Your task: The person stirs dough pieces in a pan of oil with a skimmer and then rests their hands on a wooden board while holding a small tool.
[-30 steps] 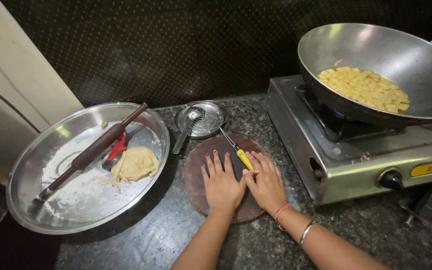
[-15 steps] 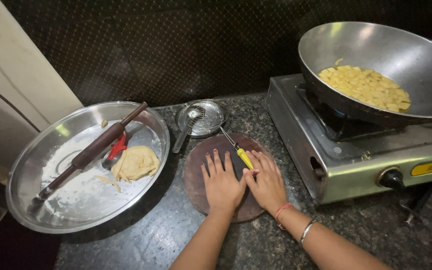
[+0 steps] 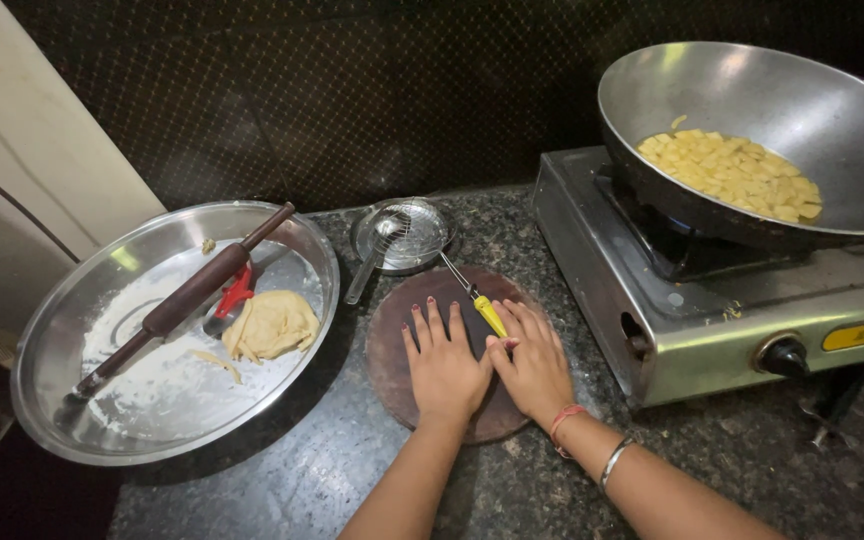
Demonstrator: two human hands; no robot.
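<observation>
Both hands lie flat, palms down, on a round dark wooden board point(image 3: 402, 345) that sits on the speckled stone counter point(image 3: 282, 480) near its front edge, just left of the stove. Fingers of the left hand point(image 3: 444, 365) are spread and hold nothing. Beside it and touching it, the right hand point(image 3: 535, 362) rests on the board's right half with its fingers together, its fingertips lying against the handle of a yellow-handled knife point(image 3: 479, 300); whether it grips the handle cannot be told. That knife lies slanted on the board's far part, its thin blade pointing toward a small metal strainer point(image 3: 402, 235) that rests on a little steel plate at the counter's back edge. A red thread and a metal bangle circle the right wrist. Toward the counter's left edge stands a wide steel tray point(image 3: 52, 350) dusted with flour, carrying a dark rolling pin point(image 3: 187, 298) laid slantwise, a red-handled tool point(image 3: 234, 295) and a lump of pale dough point(image 3: 272, 325). At the right edge a steel gas stove point(image 3: 712, 320) bears a large wok point(image 3: 752, 110) with yellowish cut pieces point(image 3: 732, 175) in it.
</observation>
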